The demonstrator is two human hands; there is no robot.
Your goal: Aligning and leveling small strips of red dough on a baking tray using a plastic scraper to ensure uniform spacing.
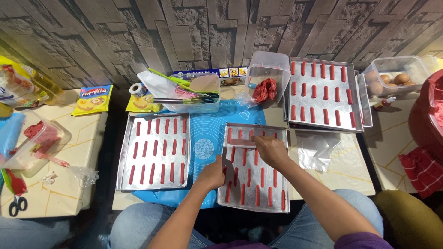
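Head view: left hand is gripping the left edge of the middle baking tray, which is lying on the blue mat betw. two other trays. Right hand is clenching a flat scraper over the red dough strips near the tray's far end.

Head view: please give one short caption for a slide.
Two hands, left hand and right hand, work over a metal tray of red strips.

Bare forearms, purple short sleeve at right arm, light blue jeans.
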